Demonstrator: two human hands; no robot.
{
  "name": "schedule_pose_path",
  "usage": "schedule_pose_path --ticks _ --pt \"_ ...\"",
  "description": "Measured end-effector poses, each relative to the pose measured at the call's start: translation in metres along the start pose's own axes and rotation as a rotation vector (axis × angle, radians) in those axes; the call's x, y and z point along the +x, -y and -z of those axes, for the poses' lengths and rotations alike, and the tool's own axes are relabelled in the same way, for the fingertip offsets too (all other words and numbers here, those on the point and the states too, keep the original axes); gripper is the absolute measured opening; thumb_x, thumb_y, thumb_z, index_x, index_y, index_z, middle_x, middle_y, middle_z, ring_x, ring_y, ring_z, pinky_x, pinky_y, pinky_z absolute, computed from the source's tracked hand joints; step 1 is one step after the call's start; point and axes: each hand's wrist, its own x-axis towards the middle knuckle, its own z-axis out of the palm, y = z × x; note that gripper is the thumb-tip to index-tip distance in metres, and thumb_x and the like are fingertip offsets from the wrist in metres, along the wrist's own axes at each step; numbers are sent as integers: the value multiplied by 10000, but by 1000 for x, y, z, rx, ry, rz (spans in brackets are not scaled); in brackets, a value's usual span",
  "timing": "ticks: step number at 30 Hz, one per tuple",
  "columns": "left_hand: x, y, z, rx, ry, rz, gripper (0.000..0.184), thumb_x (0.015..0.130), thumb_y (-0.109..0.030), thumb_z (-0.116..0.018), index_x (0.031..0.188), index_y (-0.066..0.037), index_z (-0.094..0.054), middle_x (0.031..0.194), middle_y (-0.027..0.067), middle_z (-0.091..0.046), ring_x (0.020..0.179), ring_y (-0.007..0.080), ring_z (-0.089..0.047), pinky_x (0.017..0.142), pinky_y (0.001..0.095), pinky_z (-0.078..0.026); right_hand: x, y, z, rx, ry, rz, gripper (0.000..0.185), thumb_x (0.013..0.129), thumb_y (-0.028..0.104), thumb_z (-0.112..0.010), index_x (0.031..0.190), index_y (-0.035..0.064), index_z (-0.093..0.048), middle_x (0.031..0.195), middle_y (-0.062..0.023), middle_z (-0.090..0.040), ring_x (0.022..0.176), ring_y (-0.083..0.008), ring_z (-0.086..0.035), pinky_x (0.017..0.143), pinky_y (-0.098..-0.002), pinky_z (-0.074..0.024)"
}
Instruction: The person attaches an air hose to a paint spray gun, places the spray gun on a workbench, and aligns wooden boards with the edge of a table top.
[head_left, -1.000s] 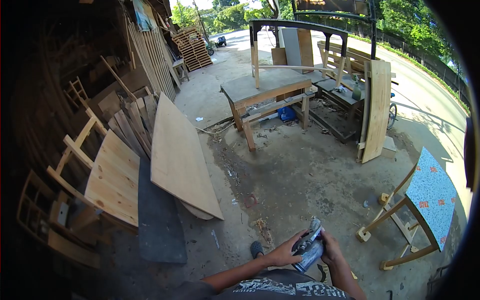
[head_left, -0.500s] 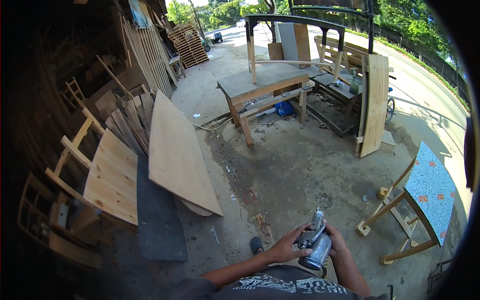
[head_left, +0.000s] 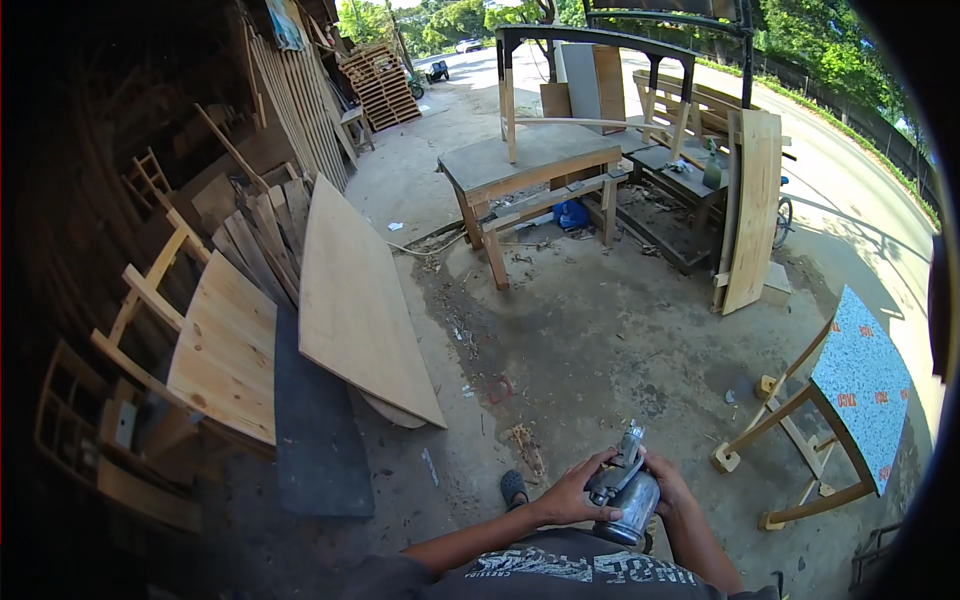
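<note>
A metal spray gun (head_left: 632, 505) with a silvery cup is held between both hands in front of my shirt, its nozzle pointing up and away from me. My left hand (head_left: 580, 495) is closed around the handle and trigger side of the gun. On the other side, my right hand (head_left: 670, 486) grips the gun near its head, thumb close to the nozzle. Part of the right fingers is hidden behind the cup. A hose shows faintly below the gun.
To the right stands a small table with a blue speckled top (head_left: 860, 390). Wooden panels (head_left: 360, 300) lean at the left. Ahead is a workbench (head_left: 530, 165) bearing a black-topped frame (head_left: 590, 38). Upright boards (head_left: 752, 210) and stacked pallets (head_left: 380, 88) stand farther off.
The spray gun has tilted slightly and shifted a little within my hands. Both hands keep hold of it. The view has moved slightly.
</note>
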Motion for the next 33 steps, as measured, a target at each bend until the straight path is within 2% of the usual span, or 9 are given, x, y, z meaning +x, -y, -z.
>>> schedule_pose_path --ticks 4,12,16,18,19,22,24,27,33 --pt "1 9 -2 -164 29 11 952 681 -374 -767 1385 -69 -201 1213 163 -413 1157 240 -400 991 345 -313 -11 -2 -7 66 -8 57 254 869 242 -560 1008 30 -547 876 -100 -627 740 -198 -631 691 -337 -539" --pt "1 27 -14 -283 85 44 944 707 -298 -753 1397 -54 -157 1211 155 -407 1152 226 -398 1009 325 -276 -7 -8 12 -13 0 36 200 793 77 -594 980 29 -539 844 -86 -618 710 -174 -617 683 -308 -527" --pt "2 21 -15 -383 104 47 924 733 -239 -722 1407 -42 -122 1271 163 -371 1201 229 -367 1035 335 -246 -7 -4 7 -82 -46 93 171 799 85 -607 949 31 -545 828 -80 -625 693 -151 -606 644 -281 -510" --pt "5 25 -18 -353 76 16 929 741 -248 -713 1414 -41 -106 1329 167 -325 1243 243 -326 1052 345 -222 -7 -5 2 -214 -104 213 143 843 160 -599 899 38 -551 798 -73 -627 663 -131 -588 612 -259 -489" --pt "6 27 -20 -324 45 -15 935 750 -256 -703 1420 -40 -89 1386 171 -279 1285 256 -286 1069 355 -198 -6 -5 -1 -213 -105 214 143 843 160 -599 899 38 -551 798 -73 -627 663 -131 -588 612 -259 -489" --pt "9 27 -23 -372 10 -1 893 795 -271 -663 1424 -33 -77 1402 172 -265 1298 247 -271 1066 343 -207 -6 -7 -11 -168 -158 314 197 887 239 -560 859 44 -554 768 -74 -630 646 -120 -578 598 -242 -469" --pt "9 20 -21 -438 4 30 858 814 -283 -643 1421 -24 -95 1396 176 -279 1294 248 -284 1063 337 -215 -7 -7 -15 -295 -183 375 238 920 259 -508 826 52 -577 739 -16 -575 662 -87 -524 633 -225 -424" --pt "7 21 -22 -453 -20 60 802 840 -305 -612 1413 -12 -135 1385 185 -304 1283 252 -312 1057 330 -233 -5 -11 -13 -387 -210 442 215 917 245 -511 846 51 -571 732 -14 -572 665 -87 -521 623 -222 -420" --pt "5 19 -22 -291 -58 25 795 829 -327 -623 1405 -7 -178 1378 207 -325 1275 264 -341 1047 336 -259 -12 -6 -29 -218 -212 458 191 901 231 -529 839 51 -547 743 -19 -563 665 -93 -518 622 -225 -421"
